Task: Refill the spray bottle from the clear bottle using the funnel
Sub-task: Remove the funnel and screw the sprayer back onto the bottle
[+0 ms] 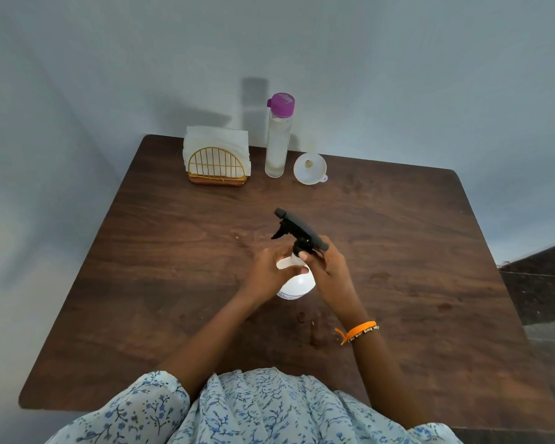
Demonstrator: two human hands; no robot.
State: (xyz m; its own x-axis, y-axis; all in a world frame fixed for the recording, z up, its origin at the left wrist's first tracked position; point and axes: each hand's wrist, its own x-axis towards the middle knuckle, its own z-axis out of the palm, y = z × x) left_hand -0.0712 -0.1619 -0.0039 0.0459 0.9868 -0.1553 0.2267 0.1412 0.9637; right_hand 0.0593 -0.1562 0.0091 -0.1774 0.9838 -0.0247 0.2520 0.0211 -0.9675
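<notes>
A white spray bottle (297, 285) with a black trigger head (297, 229) stands upright in the middle of the brown table (173, 251). My left hand (268, 272) wraps the bottle's shoulder from the left. My right hand (329, 269) grips the black collar at the neck, under the trigger head. At the back stands a clear bottle (277, 142) with a purple cap, holding clear liquid. A white funnel (310, 168) lies on the table just to its right, mouth facing me.
A gold wire napkin holder (218, 166) with white napkins stands at the back, left of the clear bottle. A pale wall rises right behind the table. A dark floor shows past the table's right edge.
</notes>
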